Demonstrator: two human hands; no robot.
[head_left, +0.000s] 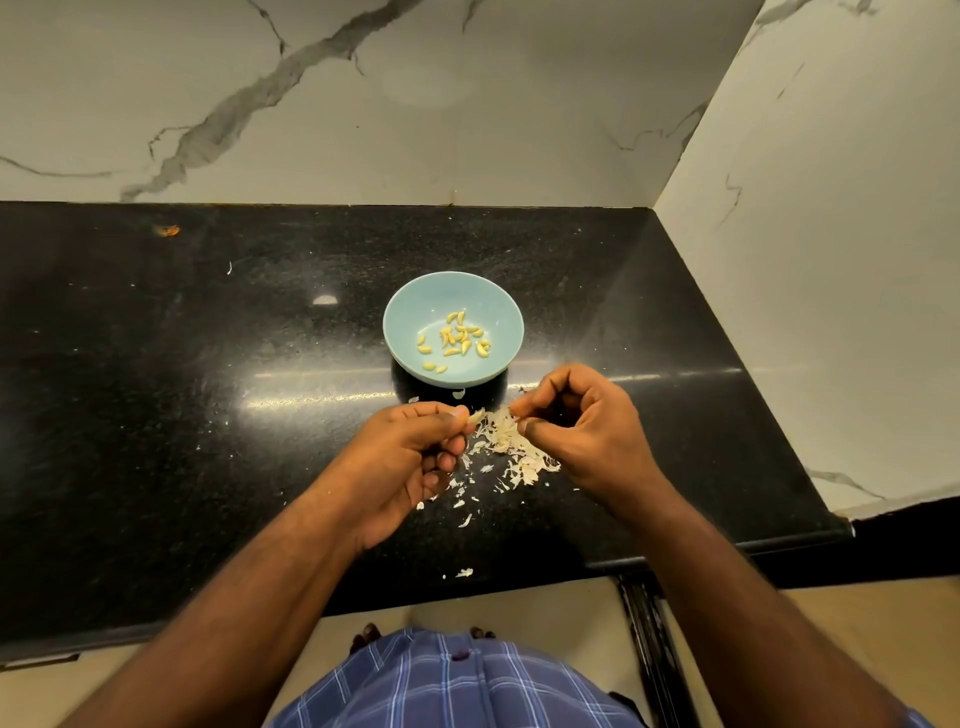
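Nearest you, on the black desk (156, 415), papery peels (524, 462) lie scattered below and between your hands. Your left hand (410, 457) is curled, pinching a garlic clove (476, 415) between thumb and forefinger. Your right hand (587, 431), just beside it, is curled too, and its fingertips nip a strip of skin (508, 415) near the clove. Beyond both hands, the blue bowl (405, 312) holds peeled cloves (457, 338).
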